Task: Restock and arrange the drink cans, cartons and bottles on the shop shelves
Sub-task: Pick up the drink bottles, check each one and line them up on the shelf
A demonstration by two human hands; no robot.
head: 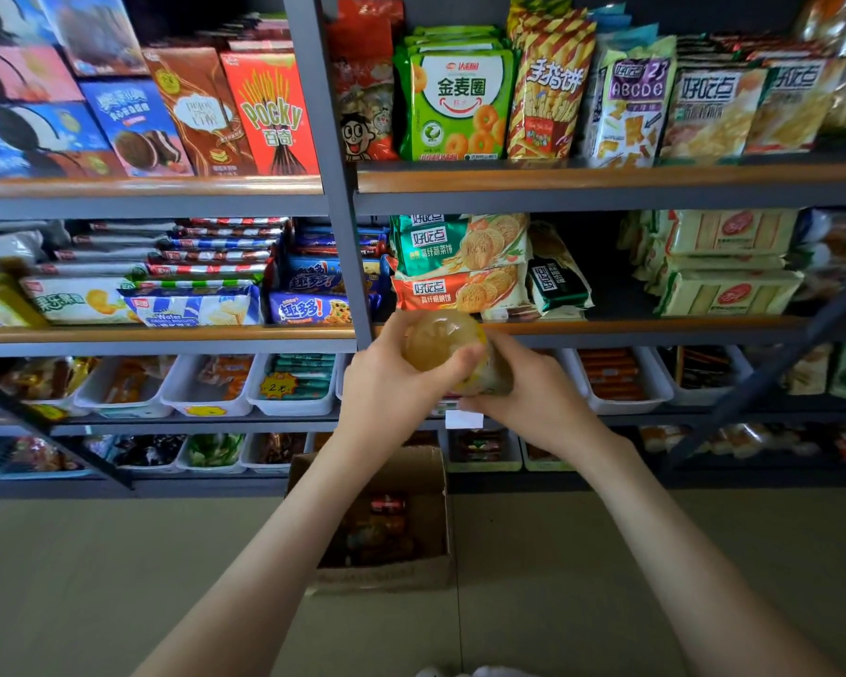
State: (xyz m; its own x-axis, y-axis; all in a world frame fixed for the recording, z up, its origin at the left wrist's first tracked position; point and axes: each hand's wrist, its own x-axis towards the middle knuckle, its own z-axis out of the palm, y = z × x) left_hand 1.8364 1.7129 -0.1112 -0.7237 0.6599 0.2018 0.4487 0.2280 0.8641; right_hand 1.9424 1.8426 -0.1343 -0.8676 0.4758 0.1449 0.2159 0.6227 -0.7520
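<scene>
So both hands are on one bottle (438, 346) here: clear plastic, amber-ish drink inside, tipped so its round base faces the camera and the cap end is hidden behind the hands. The left hand (391, 383) is wrapped round it from the left with the thumb lying across the near side, and the right hand (526, 400) is clamped on the lower part from the right, so both grips are closed on the same bottle. It's being held in the air right in front of the front edge of the middle shelf (655, 327), just to the right of the grey upright post (343, 197), not resting on anything. Down on the floor, directly under the arms, there's an open cardboard box (387, 579) with more drinks (387, 505) in it. One looks like a red can, the rest are too dark to call. The shelves themselves are all snacks: a red Pocky box (269, 109) near the right end of the upper left shelf, a green ring-biscuit bag (460, 95) on the upper right one, and white trays (294, 383) of small packets lined up along the shelf below the hands.
</scene>
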